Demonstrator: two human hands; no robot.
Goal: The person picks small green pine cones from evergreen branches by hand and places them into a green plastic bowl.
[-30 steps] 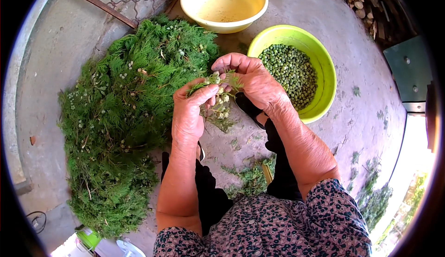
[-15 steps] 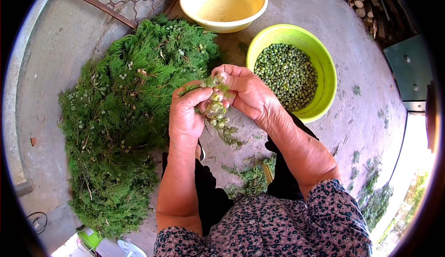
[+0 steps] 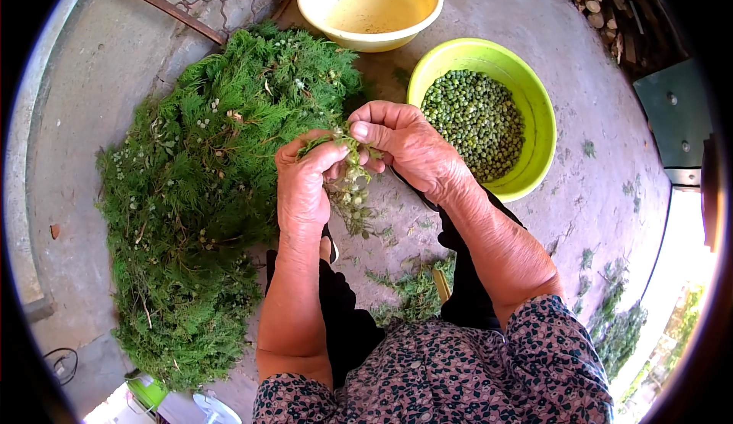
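Between my two hands is a small evergreen sprig (image 3: 353, 189) with pale green cones, its lower end hanging down. My left hand (image 3: 305, 176) is closed round its stem. Thumb and fingers of my right hand (image 3: 405, 141) pinch the sprig's upper part; whether a single cone is in that pinch is hidden. On the left lies a big heap of green cypress-like branches (image 3: 206, 172), dotted with pale cones. Beyond my right hand stands a lime-green basin (image 3: 538, 111) partly filled with small green cones (image 3: 473, 122).
A pale yellow basin (image 3: 370, 0) with a few specks in it stands at the far side. Loose green sprigs (image 3: 420, 294) lie between my feet and at the right. Stacked firewood (image 3: 592, 0) and a dark green metal box (image 3: 676, 111) are at the right edge.
My right hand has shifted slightly, its thumb now further over the top of the sprig. The sprig's hanging end has swung a little to the left.
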